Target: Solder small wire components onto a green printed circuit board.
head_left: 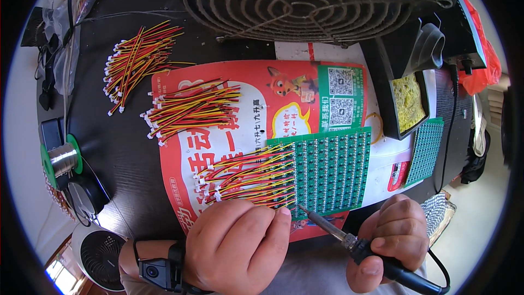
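A right hand [388, 240] grips a black-handled soldering iron [349, 239], tip at the green perforated circuit panel's [333, 169] near-left corner, while left hand [240, 246] fingers pinch a red-yellow-black wire lead [245, 177] there; soldering appears underway, demanding a steady tip.

A dark table [128, 153] carries a red poster [262, 104], loose wire bundles [139, 60] and a solder spool [63, 158].

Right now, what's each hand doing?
Left hand: closed, fingertips pressing wires at the green circuit panel.
Right hand: shut on soldering iron.
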The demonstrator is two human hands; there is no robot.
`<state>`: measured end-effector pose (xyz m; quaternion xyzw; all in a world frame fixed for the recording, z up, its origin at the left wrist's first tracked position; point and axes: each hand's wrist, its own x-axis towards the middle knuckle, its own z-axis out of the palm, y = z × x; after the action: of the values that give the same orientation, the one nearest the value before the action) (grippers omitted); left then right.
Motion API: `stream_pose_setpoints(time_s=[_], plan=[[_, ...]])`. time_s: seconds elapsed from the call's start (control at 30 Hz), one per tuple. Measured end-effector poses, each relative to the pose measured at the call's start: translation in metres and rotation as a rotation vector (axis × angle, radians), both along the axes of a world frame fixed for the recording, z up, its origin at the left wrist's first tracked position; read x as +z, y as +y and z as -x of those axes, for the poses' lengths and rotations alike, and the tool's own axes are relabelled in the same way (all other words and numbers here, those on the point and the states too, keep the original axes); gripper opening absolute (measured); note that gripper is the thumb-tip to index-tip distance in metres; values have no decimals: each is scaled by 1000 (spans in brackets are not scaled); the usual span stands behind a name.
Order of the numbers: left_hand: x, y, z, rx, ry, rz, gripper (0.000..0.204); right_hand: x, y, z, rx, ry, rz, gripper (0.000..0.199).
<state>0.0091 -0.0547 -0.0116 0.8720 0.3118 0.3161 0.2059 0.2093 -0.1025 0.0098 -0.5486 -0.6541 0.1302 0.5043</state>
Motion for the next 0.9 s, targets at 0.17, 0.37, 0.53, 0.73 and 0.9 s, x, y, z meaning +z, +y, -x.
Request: stream_pose_setpoints(time_s=[0.17, 0.37, 0.53, 0.73, 0.9], plan=[[0, -2, -1, 24, -2, 0, 32, 3, 1, -2, 39, -20, 36, 26], [-1, -2, -1, 24, -8, -5, 31, 7, -3, -11, 117, -28, 101, 26], [-3, -2, 0, 17, -4, -7, 31, 9, -3, -12, 133, -37, 130, 27], [0, 0, 0, -7, 18, -13, 31, 7, 1, -2, 41, -58, 88, 26], [0, -1, 0, -4, 34, -10, 31, 7, 1, 3, 16, -52, 92, 26]])
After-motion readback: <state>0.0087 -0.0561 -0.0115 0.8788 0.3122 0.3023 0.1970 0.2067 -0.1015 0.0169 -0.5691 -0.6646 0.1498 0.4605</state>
